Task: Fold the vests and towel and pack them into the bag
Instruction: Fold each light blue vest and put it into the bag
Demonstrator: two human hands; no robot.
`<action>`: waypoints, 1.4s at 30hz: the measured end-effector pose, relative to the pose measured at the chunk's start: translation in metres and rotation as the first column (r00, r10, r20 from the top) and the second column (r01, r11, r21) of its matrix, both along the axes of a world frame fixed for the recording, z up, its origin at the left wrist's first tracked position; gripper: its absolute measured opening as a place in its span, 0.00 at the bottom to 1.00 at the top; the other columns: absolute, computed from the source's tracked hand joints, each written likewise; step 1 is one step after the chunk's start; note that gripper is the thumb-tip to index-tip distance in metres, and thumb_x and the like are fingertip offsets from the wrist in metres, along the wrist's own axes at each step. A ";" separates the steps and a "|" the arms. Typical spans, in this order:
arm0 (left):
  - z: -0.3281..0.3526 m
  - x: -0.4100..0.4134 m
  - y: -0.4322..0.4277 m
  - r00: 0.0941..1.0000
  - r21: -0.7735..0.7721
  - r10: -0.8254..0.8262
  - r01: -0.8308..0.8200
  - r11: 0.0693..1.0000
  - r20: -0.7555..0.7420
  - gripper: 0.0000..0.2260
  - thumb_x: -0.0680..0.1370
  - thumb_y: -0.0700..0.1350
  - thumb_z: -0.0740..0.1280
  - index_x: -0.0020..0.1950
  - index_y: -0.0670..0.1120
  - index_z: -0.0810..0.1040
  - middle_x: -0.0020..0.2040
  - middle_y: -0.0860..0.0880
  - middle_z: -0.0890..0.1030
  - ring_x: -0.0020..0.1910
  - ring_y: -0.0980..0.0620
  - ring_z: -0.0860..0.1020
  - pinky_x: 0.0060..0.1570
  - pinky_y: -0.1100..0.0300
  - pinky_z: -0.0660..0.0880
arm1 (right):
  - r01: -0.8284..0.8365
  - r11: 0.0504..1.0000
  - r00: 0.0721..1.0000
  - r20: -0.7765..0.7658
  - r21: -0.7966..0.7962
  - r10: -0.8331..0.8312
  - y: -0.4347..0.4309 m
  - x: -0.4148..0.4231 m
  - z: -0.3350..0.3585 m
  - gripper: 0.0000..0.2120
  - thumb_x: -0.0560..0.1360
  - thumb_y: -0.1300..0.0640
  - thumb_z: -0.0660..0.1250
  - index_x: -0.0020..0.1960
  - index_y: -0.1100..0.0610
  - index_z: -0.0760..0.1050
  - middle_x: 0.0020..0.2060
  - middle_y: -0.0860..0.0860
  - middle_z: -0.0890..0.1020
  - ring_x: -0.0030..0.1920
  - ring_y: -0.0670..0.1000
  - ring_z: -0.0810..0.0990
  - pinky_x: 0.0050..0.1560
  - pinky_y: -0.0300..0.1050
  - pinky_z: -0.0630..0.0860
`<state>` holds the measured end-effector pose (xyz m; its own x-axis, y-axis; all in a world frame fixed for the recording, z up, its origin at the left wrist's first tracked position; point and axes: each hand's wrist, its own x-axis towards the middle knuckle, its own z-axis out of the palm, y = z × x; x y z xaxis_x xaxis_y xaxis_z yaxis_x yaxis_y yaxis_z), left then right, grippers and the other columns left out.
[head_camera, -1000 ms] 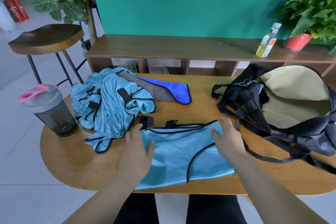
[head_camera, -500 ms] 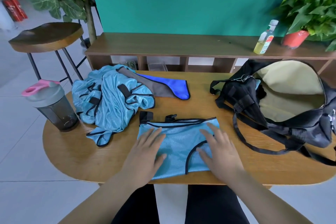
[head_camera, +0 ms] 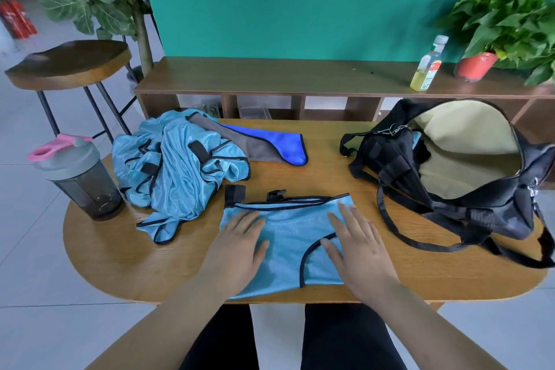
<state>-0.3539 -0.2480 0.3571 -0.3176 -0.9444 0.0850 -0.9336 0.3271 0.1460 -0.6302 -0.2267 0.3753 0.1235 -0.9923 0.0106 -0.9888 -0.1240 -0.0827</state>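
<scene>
At the lower centre of the frame, the folded light-blue mesh vest with black trim (head_camera: 288, 237) is lying flat at the near edge of the oval wooden table (head_camera: 120, 264), its black strap tabs pointing toward the top of the frame. Both palms are pressing on it. The left hand (head_camera: 237, 246) is resting on its left half and the right hand (head_camera: 357, 246) on its right half, fingers straight and slightly spread, gripping nothing.

To smooth it well, I judge the hands should be sliding outward from the middle with even pressure, since the slippery mesh is likely to bunch. The edges should be lining up before the next fold.

Up and to the left, the crumpled heap of light-blue vests (head_camera: 180, 171) is lying unfolded, touching the grey-and-blue towel (head_camera: 270, 147). At the right of the frame, the black bag with beige lining (head_camera: 450, 165) is gaping open, well apart from the hands.
</scene>
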 end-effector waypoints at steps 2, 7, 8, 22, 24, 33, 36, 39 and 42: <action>-0.006 -0.005 -0.003 0.999 0.058 -0.011 0.008 0.998 0.051 0.35 0.84 0.68 0.47 0.86 0.52 0.50 0.87 0.51 0.45 0.85 0.50 0.39 0.82 0.51 0.42 | -0.046 0.997 0.998 0.053 0.057 0.043 -0.011 0.011 -0.004 0.34 0.83 0.32 0.44 0.85 0.43 0.47 0.85 0.45 0.39 0.84 0.49 0.37 0.84 0.53 0.44; -0.010 -0.004 -0.009 0.995 0.176 -0.012 -0.006 0.984 0.100 0.45 0.76 0.80 0.41 0.84 0.55 0.33 0.82 0.49 0.26 0.79 0.49 0.24 0.82 0.46 0.36 | -0.036 0.991 0.999 -0.025 0.128 0.040 -0.024 0.004 -0.026 0.39 0.78 0.23 0.36 0.85 0.39 0.38 0.84 0.47 0.37 0.83 0.51 0.34 0.84 0.57 0.41; -0.009 -0.003 -0.011 0.995 0.179 -0.019 0.000 0.984 0.100 0.46 0.76 0.80 0.42 0.84 0.54 0.33 0.82 0.49 0.26 0.79 0.49 0.24 0.82 0.46 0.36 | -0.032 0.992 0.999 -0.012 0.125 0.034 -0.025 0.003 -0.027 0.40 0.78 0.23 0.37 0.85 0.39 0.39 0.84 0.47 0.37 0.83 0.51 0.34 0.84 0.57 0.41; -0.028 -0.025 -0.013 0.969 0.052 0.245 -0.246 0.968 0.031 0.41 0.82 0.72 0.42 0.86 0.47 0.43 0.85 0.43 0.37 0.84 0.45 0.34 0.83 0.45 0.40 | -0.070 0.993 0.998 0.004 0.092 0.070 -0.061 0.052 -0.035 0.35 0.82 0.28 0.38 0.85 0.40 0.42 0.85 0.46 0.38 0.84 0.50 0.36 0.84 0.58 0.43; -0.025 -0.023 -0.016 0.972 0.076 0.228 -0.231 0.970 0.053 0.42 0.81 0.73 0.40 0.86 0.48 0.40 0.84 0.43 0.33 0.83 0.45 0.31 0.83 0.45 0.39 | -0.027 0.997 0.999 -0.016 0.068 0.028 -0.064 0.036 -0.037 0.35 0.81 0.28 0.37 0.85 0.39 0.41 0.85 0.46 0.38 0.84 0.50 0.36 0.84 0.58 0.43; -0.021 -0.019 -0.049 0.987 0.150 0.112 -0.129 0.980 0.118 0.45 0.77 0.78 0.37 0.85 0.50 0.36 0.83 0.45 0.30 0.81 0.47 0.27 0.83 0.44 0.39 | 0.139 0.989 0.990 -0.013 0.053 -0.138 -0.063 0.012 -0.035 0.34 0.82 0.29 0.37 0.84 0.39 0.38 0.85 0.47 0.38 0.84 0.53 0.36 0.84 0.60 0.45; -0.021 -0.017 -0.055 0.988 0.146 0.085 -0.103 0.984 0.126 0.45 0.77 0.78 0.36 0.85 0.51 0.36 0.83 0.46 0.30 0.81 0.48 0.27 0.83 0.45 0.38 | 0.168 0.984 0.986 0.009 0.063 -0.169 -0.063 0.012 -0.036 0.34 0.81 0.29 0.36 0.84 0.39 0.38 0.85 0.47 0.38 0.84 0.53 0.36 0.84 0.60 0.44; -0.019 -0.017 -0.059 0.987 0.154 0.060 -0.083 0.985 0.148 0.45 0.77 0.77 0.36 0.85 0.50 0.35 0.83 0.45 0.30 0.81 0.47 0.28 0.82 0.45 0.38 | 0.172 0.981 0.984 0.029 0.088 -0.175 -0.064 0.012 -0.034 0.34 0.82 0.29 0.37 0.85 0.39 0.39 0.84 0.46 0.38 0.84 0.53 0.35 0.84 0.59 0.43; -0.014 -0.017 -0.056 0.987 0.107 0.039 -0.056 0.993 0.156 0.42 0.79 0.74 0.34 0.86 0.50 0.39 0.85 0.45 0.35 0.83 0.47 0.31 0.83 0.47 0.38 | 0.174 0.981 0.955 0.231 0.080 -0.188 -0.064 0.006 -0.029 0.30 0.85 0.34 0.46 0.85 0.40 0.48 0.85 0.44 0.44 0.84 0.50 0.39 0.84 0.58 0.46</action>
